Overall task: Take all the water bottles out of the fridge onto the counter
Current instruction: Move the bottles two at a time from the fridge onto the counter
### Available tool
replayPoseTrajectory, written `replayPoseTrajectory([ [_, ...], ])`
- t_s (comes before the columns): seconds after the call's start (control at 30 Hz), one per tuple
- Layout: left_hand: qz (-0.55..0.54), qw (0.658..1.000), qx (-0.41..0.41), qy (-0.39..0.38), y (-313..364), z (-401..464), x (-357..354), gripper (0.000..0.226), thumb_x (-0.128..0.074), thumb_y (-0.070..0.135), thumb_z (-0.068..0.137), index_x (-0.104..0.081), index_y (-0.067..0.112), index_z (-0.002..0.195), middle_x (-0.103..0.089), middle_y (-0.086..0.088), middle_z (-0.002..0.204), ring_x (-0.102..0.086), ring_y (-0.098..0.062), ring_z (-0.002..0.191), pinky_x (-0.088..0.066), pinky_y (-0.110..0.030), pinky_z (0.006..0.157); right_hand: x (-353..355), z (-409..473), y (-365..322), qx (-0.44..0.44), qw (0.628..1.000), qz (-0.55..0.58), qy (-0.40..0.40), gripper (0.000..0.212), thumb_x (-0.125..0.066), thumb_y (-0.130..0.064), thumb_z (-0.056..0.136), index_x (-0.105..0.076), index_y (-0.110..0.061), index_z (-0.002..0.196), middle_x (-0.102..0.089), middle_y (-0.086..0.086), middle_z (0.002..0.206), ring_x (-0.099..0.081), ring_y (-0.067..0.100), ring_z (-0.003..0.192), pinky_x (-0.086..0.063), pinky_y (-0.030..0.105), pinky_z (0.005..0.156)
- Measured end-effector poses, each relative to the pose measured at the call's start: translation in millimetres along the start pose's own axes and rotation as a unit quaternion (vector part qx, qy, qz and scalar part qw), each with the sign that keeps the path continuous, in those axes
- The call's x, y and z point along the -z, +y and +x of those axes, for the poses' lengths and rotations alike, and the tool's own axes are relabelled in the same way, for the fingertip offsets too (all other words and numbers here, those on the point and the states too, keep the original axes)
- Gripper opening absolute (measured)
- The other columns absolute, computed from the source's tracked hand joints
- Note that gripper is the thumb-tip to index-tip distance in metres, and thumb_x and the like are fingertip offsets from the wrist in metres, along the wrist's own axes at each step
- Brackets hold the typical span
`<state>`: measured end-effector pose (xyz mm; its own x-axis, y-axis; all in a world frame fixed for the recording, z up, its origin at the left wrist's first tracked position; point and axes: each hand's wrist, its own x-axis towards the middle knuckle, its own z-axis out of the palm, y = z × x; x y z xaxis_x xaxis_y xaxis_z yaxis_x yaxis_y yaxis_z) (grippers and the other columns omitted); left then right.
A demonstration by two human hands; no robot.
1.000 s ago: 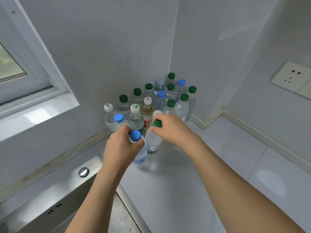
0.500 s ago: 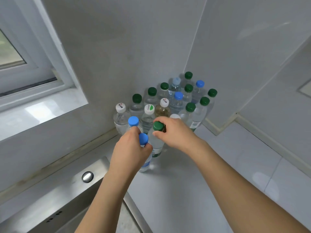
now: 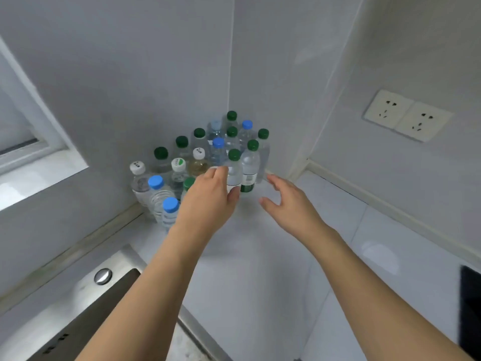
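Note:
Several water bottles with green, blue and white caps stand clustered in the counter's back corner (image 3: 208, 162). A blue-capped bottle (image 3: 169, 212) stands at the cluster's front left, with a green-capped bottle (image 3: 188, 184) just behind it. My left hand (image 3: 208, 201) hovers over the cluster's front, fingers spread, holding nothing and partly hiding the green-capped bottle. My right hand (image 3: 289, 204) is open to the right of the bottles, above the white counter (image 3: 260, 269), touching nothing. The fridge is out of view.
A steel sink (image 3: 86, 308) with a round button lies at the lower left. A window sill (image 3: 39, 175) is at the left. A double wall socket (image 3: 406, 115) sits on the right wall. A dark object (image 3: 471, 308) shows at the right edge.
Both hands have let go of the blue-capped and green-capped bottles, which now stand at the cluster's front. The hands opened and shifted right, and the view turned right.

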<state>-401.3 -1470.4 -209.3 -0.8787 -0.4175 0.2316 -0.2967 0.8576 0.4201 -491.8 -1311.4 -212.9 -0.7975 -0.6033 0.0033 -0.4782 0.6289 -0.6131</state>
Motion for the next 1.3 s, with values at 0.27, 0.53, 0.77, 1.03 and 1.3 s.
replayPoseTrajectory([
  [0.27, 0.008, 0.984, -0.141, -0.113, 108.6, 6.4, -73.6, 0.043, -0.045, 0.036, 0.099, -0.041, 0.01, 0.133, -0.053, -0.01, 0.128, -0.048, -0.029, 0.118, -0.045, -0.04, 0.088, 74.6, -80.4, 90.8, -0.116, 0.989, -0.009, 0.086, 0.056, -0.057, -0.029, 0.096, -0.037, -0.02, 0.148, -0.036, -0.004, 0.152, -0.033, 0.01, 0.138, -0.022, 0.015, 0.106],
  [0.53, 0.008, 0.944, -0.263, -0.2, 261.5, -42.6, -122.8, 0.053, -0.037, 0.041, 0.102, -0.032, 0.01, 0.145, -0.04, -0.007, 0.146, -0.039, -0.026, 0.13, -0.041, -0.038, 0.099, 148.7, -209.4, 170.1, -0.227, 0.96, -0.016, 0.161, 0.058, -0.056, -0.025, 0.097, -0.034, -0.016, 0.149, -0.034, -0.002, 0.154, -0.032, 0.012, 0.14, -0.024, 0.021, 0.112],
  [0.77, 0.005, 0.901, -0.378, -0.213, 389.2, -136.6, -133.2, 0.05, -0.038, 0.038, 0.102, -0.035, 0.011, 0.144, -0.043, -0.006, 0.143, -0.041, -0.025, 0.127, -0.043, -0.037, 0.097, 203.7, -355.2, 209.3, -0.299, 0.919, -0.025, 0.256, 0.058, -0.06, -0.023, 0.093, -0.039, -0.016, 0.147, -0.042, -0.001, 0.148, -0.04, 0.014, 0.135, -0.028, 0.018, 0.105],
  [1.03, -0.031, 0.836, -0.5, -0.223, 525.1, -281.9, -127.4, 0.042, -0.044, 0.035, 0.1, -0.045, 0.011, 0.134, -0.05, -0.008, 0.133, -0.046, -0.025, 0.119, -0.047, -0.04, 0.094, 243.5, -559.2, 223.9, -0.37, 0.862, -0.032, 0.345, 0.059, -0.058, -0.025, 0.095, -0.034, -0.02, 0.149, -0.036, -0.002, 0.152, -0.035, 0.015, 0.139, -0.03, 0.029, 0.11],
  [1.3, -0.061, 0.755, -0.615, -0.22, 638.7, -432.1, -107.0, 0.045, -0.044, 0.036, 0.1, -0.042, 0.013, 0.139, -0.048, -0.009, 0.137, -0.047, -0.026, 0.122, -0.047, -0.041, 0.095, 266.8, -741.5, 219.0, -0.447, 0.786, -0.064, 0.422, 0.057, -0.057, -0.022, 0.094, -0.037, -0.016, 0.146, -0.041, 0.0, 0.149, -0.038, 0.015, 0.135, -0.026, 0.018, 0.102],
])
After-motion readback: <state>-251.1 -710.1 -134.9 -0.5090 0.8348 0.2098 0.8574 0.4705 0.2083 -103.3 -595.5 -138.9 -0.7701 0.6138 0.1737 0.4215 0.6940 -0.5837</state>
